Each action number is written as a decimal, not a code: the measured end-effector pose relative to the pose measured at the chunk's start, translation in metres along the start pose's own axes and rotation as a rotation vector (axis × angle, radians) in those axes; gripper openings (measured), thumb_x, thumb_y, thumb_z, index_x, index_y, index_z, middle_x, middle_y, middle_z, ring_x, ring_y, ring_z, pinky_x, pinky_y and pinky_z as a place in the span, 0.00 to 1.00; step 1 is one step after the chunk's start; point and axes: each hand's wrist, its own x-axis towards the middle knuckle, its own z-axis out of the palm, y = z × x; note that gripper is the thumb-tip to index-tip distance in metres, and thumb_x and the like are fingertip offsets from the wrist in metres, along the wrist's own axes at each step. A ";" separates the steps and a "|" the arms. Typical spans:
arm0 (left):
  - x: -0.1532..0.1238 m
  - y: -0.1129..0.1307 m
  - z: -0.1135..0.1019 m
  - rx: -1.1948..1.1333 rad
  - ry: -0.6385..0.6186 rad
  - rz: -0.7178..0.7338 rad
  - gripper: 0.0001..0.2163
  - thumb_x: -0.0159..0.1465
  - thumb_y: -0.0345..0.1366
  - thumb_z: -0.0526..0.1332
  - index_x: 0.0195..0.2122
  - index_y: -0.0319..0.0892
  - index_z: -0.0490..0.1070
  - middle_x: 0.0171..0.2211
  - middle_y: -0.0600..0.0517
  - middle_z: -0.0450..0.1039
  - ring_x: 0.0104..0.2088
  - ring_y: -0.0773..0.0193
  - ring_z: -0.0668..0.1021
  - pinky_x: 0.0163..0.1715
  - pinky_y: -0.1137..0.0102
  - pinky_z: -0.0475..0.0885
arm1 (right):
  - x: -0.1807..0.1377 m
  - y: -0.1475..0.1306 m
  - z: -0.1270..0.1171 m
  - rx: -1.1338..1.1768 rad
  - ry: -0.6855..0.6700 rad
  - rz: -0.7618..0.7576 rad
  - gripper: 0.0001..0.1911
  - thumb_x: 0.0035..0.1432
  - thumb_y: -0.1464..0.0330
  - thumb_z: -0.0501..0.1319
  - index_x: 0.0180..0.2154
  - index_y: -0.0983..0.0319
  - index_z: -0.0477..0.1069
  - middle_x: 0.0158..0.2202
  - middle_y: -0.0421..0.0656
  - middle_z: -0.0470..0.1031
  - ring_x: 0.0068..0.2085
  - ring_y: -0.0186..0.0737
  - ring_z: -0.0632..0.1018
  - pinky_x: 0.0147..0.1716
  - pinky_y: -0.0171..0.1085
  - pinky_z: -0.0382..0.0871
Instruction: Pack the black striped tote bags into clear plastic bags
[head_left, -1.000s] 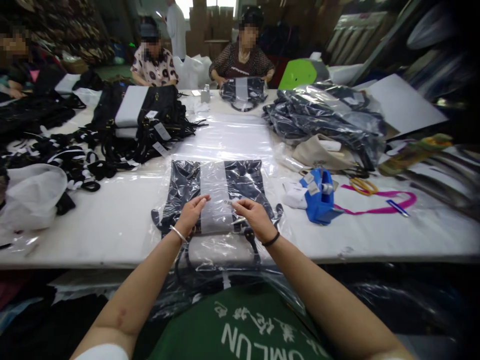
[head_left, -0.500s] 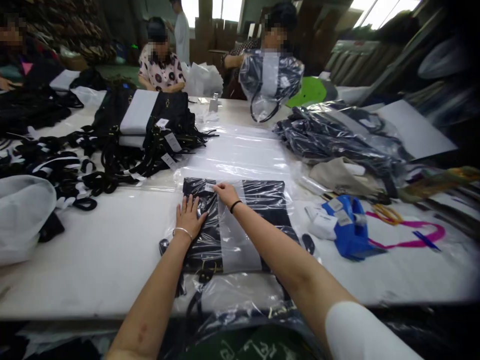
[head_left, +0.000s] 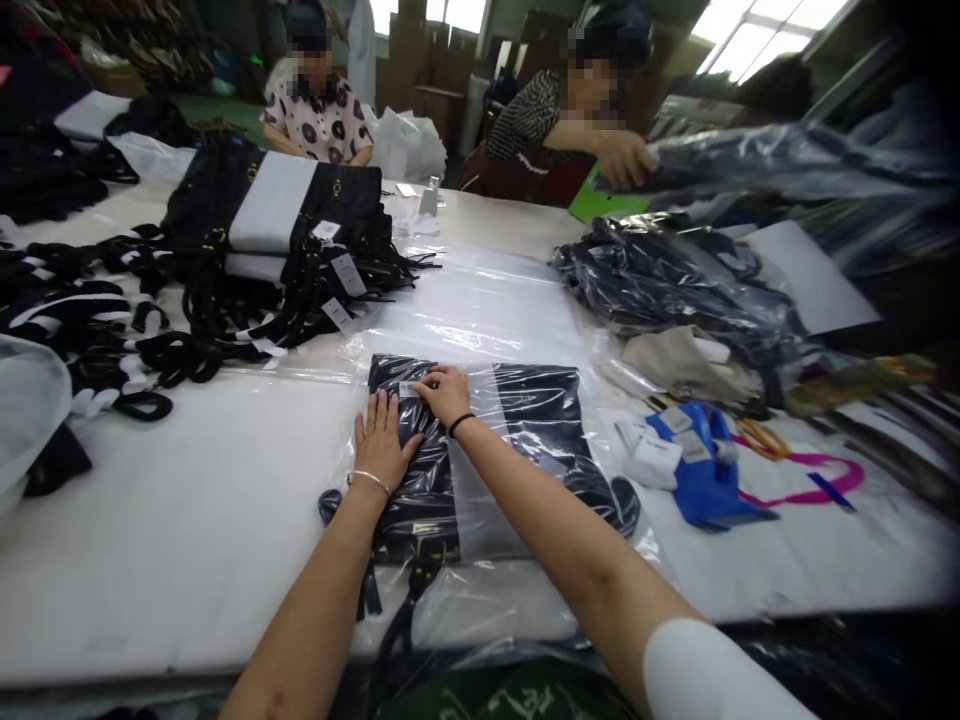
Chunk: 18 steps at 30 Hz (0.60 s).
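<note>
A black handbag (head_left: 540, 410) lies flat on the table inside a clear plastic bag (head_left: 442, 620), with a pale paper band (head_left: 484, 500) across its middle. My left hand (head_left: 384, 440) rests flat on the plastic over the bag's left side, fingers spread. Just to its right, my right hand (head_left: 448, 392) is closed in a pinch at a small white label (head_left: 407, 389) near the bag's upper left. Its fingertips cover the label's right end. A dark strap (head_left: 409, 600) with gold-coloured fittings hangs toward the table's front edge.
Stacked black bags (head_left: 341, 200) with tags and straps stand at left. Flat clear plastic bags (head_left: 487, 300) lie ahead. At right are plastic-wrapped bags (head_left: 675, 280), a blue box (head_left: 701, 470), scissors (head_left: 761, 440) and pink ribbon (head_left: 840, 475). A co-worker's hand (head_left: 626, 160) holds a wrapped bag.
My right hand has shifted slightly left relative to the handbag, still pinching at the label; my left hand stays flat. The co-worker opposite has swung the wrapped bag rightward over the pile.
</note>
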 end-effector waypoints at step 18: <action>0.003 -0.007 0.009 -0.084 0.048 -0.045 0.27 0.69 0.33 0.47 0.69 0.35 0.55 0.70 0.42 0.49 0.71 0.52 0.51 0.69 0.49 0.44 | -0.047 0.009 0.018 -0.411 -0.266 -0.463 0.32 0.69 0.52 0.45 0.69 0.56 0.51 0.72 0.39 0.46 0.73 0.44 0.44 0.69 0.52 0.35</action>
